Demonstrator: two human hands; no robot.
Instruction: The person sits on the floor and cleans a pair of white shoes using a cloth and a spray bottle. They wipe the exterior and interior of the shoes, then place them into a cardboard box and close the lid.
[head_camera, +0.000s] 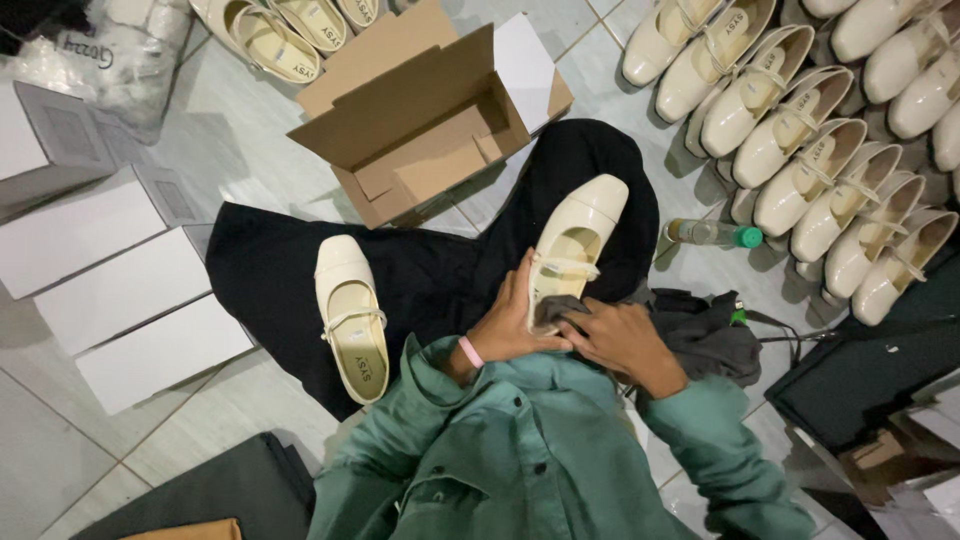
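Observation:
I sit on the floor with my black-trousered legs stretched out. My left hand (512, 322), with a pink wristband, grips a cream strapped flat shoe (577, 232) at its side near the heel. The shoe rests toe-away on my right leg. My right hand (622, 340) presses a dark grey cloth (556, 309) against the heel of that shoe. A matching cream shoe (350, 312) lies on my left leg, untouched.
An open brown cardboard box (420, 130) stands past my knees. White shoe boxes (125, 290) line the left. Rows of several cream shoes (820, 170) fill the upper right, more at top left (275, 40). A green-capped bottle (712, 234), grey fabric (708, 340) and a black case (860, 380) lie on my right.

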